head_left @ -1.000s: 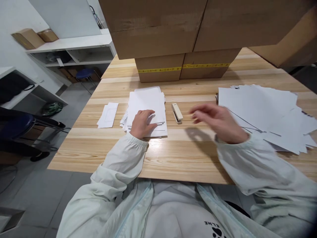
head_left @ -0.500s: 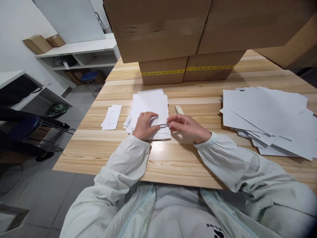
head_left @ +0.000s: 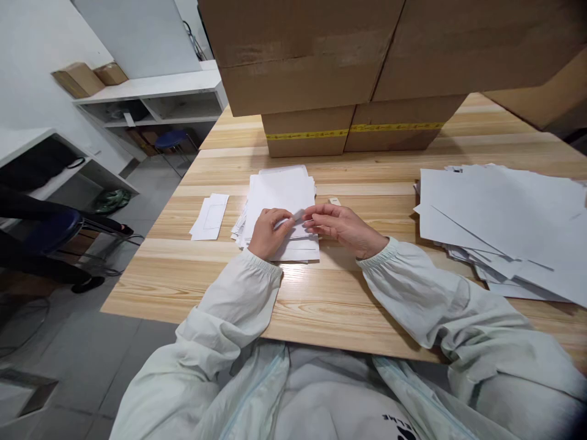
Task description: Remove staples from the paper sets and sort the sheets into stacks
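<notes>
A stack of white paper (head_left: 279,186) lies on the wooden table in front of me. My left hand (head_left: 270,232) rests on its near part, thumb and forefinger pinched on a lifted edge of a sheet of paper (head_left: 298,215). From the right, my right hand (head_left: 346,229) reaches to the same raised edge. Its fingers are stretched out and slightly apart, with the tips at or touching the paper; the thumb is largely hidden. Just behind my right hand is a small cream-coloured block (head_left: 335,200), partly covered by it.
Several small paper slips (head_left: 210,217) lie left of the stack. A large, untidy paper pile (head_left: 499,220) spreads at the right. Cardboard boxes (head_left: 307,131) are stacked at the back of the table (head_left: 183,275). Someone's legs (head_left: 41,263) show at far left beside a blue stool (head_left: 52,232).
My left thumb and forefinger have drawn together on the paper. My right fingertips have moved slightly left and away from me, along with the raised edge. The view has shifted slightly.
</notes>
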`<state>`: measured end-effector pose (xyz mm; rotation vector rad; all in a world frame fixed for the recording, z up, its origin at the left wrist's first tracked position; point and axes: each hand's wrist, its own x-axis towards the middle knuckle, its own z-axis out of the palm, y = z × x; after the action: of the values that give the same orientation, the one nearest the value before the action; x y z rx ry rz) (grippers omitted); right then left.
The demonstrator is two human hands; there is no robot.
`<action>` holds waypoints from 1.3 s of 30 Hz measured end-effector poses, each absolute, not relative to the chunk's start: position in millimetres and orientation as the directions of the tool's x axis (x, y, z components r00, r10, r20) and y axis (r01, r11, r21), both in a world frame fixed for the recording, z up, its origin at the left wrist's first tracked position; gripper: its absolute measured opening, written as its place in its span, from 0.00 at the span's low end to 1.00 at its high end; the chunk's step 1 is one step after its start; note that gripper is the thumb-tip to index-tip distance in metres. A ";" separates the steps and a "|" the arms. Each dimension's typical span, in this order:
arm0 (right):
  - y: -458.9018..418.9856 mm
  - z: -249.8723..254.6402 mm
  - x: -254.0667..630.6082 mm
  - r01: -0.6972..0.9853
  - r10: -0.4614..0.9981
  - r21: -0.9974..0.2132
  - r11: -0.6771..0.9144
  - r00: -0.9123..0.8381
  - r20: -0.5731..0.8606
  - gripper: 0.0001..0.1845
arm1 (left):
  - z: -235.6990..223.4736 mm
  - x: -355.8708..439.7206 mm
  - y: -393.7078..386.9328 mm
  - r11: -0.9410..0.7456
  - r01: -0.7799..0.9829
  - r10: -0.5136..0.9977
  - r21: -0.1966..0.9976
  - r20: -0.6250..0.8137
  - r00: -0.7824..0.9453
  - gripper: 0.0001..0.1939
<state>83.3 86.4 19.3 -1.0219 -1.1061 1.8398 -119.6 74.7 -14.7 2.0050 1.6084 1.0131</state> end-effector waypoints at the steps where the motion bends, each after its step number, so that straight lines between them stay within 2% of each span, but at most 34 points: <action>1: 86.9 19.0 81.1 -0.214 0.889 -0.913 -0.348 -0.384 -0.249 0.05 | -17.3 -117.9 75.1 -0.241 0.670 0.952 0.702 0.306 0.022 0.09; 3: 87.4 17.3 76.5 -0.246 0.900 -0.902 -0.355 -0.352 -0.258 0.04 | -21.0 -115.1 75.3 -0.179 0.653 0.949 0.736 0.303 -0.082 0.11; 5: 87.6 14.1 72.2 -0.247 0.895 -0.892 -0.379 -0.345 -0.284 0.04 | -21.8 -113.7 74.6 -0.168 0.633 0.948 0.756 0.300 -0.106 0.11; 9: 88.1 7.0 66.3 -0.229 0.885 -0.884 -0.407 -0.339 -0.320 0.06 | -17.1 -114.6 73.2 -0.252 0.600 0.951 0.760 0.309 0.008 0.09; 14: 88.1 3.1 64.7 -0.227 0.897 -0.893 -0.388 -0.315 -0.310 0.05 | -14.4 -116.1 76.6 -0.289 0.620 0.949 0.729 0.305 0.083 0.13; 18: 86.9 0.7 64.6 -0.219 0.904 -0.903 -0.369 -0.311 -0.294 0.06 | -15.2 -115.2 77.4 -0.299 0.616 0.945 0.729 0.316 0.084 0.06; 21: 85.7 -4.2 63.3 -0.202 0.922 -0.928 -0.313 -0.298 -0.247 0.12 | -15.0 -114.8 76.6 -0.309 0.613 0.941 0.727 0.326 0.088 0.04; 26: 85.3 -15.7 56.9 -0.138 0.974 -0.982 -0.132 -0.203 -0.103 0.27 | -15.0 -116.0 77.1 -0.311 0.635 0.942 0.707 0.318 0.108 0.04; 34: 85.3 -19.7 54.5 -0.210 0.972 -0.968 -0.139 -0.217 -0.092 0.33 | -16.9 -116.6 77.0 -0.290 0.644 0.948 0.708 0.304 0.093 0.08; 39: 87.0 -20.0 55.3 -0.222 0.964 -0.962 -0.160 -0.244 -0.104 0.32 | -15.4 -117.0 77.1 -0.294 0.636 0.950 0.713 0.291 0.112 0.08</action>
<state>55.3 87.0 -20.0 -1.0017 -1.1216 1.5835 -117.0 77.1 -15.4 1.9844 1.5406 1.0243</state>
